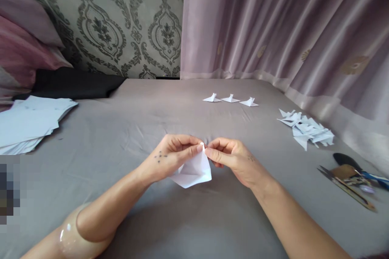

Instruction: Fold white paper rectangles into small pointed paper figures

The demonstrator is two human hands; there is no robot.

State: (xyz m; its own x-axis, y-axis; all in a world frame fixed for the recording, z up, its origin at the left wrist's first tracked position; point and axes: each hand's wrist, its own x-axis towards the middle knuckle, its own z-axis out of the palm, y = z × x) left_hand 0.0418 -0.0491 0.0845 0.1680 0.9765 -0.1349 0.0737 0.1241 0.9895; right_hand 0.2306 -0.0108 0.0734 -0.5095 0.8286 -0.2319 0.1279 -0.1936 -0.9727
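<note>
A white piece of folded paper (194, 171) is held up above the grey cloth surface in front of me. My left hand (176, 154) pinches it near its top point, thumb in front and fingers behind. At the same point my right hand (227, 154) grips the paper's right side between thumb and forefinger. The lower part of the paper flares out below the fingertips. Part of its left side is hidden behind my left thumb and palm.
Three small folded paper figures (230, 98) stand in a row at the back. To the right lies a pile of folded paper pieces (310, 129), with tweezers (349, 190) nearer me. Stacked white sheets (30, 121) lie at left. A purple curtain (243, 20) hangs behind.
</note>
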